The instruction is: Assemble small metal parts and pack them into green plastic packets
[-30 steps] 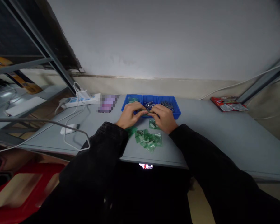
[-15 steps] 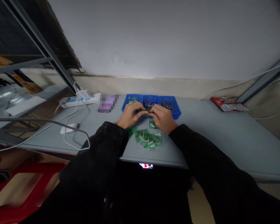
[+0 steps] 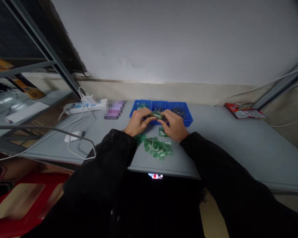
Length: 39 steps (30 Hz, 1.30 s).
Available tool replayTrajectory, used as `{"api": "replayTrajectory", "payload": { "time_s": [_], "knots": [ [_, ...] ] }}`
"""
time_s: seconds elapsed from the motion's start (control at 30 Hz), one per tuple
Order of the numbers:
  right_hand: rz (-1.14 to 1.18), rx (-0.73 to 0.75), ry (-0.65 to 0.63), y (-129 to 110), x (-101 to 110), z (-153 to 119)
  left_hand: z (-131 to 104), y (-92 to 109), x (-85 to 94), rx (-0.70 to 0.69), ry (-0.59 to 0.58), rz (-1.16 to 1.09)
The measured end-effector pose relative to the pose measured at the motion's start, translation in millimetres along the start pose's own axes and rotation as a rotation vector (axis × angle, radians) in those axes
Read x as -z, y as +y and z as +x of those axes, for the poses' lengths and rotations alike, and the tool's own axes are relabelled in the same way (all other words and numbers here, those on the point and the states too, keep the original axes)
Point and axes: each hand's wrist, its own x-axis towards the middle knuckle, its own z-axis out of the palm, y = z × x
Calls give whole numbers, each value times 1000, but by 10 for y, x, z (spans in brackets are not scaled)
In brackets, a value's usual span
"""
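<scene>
Gray table (image 3: pixel 225 145). 3 blue bins (image 3: pixel 188 121) in a row on it. Left hand (image 3: pixel 137 122) and right hand (image 3: pixel 175 125) close together, both pinching. Loose green packets (image 3: pixel 159 149) on table, nearer body. Held packet (image 3: pixel 158 115), 1, between both hands, by bins.

glossy green plastic bags (image 3: pixel 159 148), smooth blue plastic bins (image 3: pixel 189 123), shiny metal pieces (image 3: pixel 159 110), matt grey tabletop (image 3: pixel 228 132).

1 head-worn camera looks forward and down from the near side of the grey desk (image 3: pixel 228 135) toward the far wall (image 3: pixel 164 43); near left seems blurred.
</scene>
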Motion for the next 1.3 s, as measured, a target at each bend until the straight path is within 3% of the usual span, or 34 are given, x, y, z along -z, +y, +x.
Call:
{"api": "replayTrajectory", "payload": {
  "time_s": [0.23,0.5,0.77,1.0,1.3],
  "knots": [
    [-65,60,-71,81,0,-9,12,74,14,1,-81,-63],
    [-40,-11,-50,35,-23,-10,5,9,10,-16,-33,-63],
    [-88,51,-110,70,-7,-11,4,65,10,28,-77,-73],
    [-16,26,-9,51,-26,-1,23,43,19,75,-10,-76],
    [-19,-10,-9,67,-24,17,12,22,-23,130,19,-102]
  ]
}}
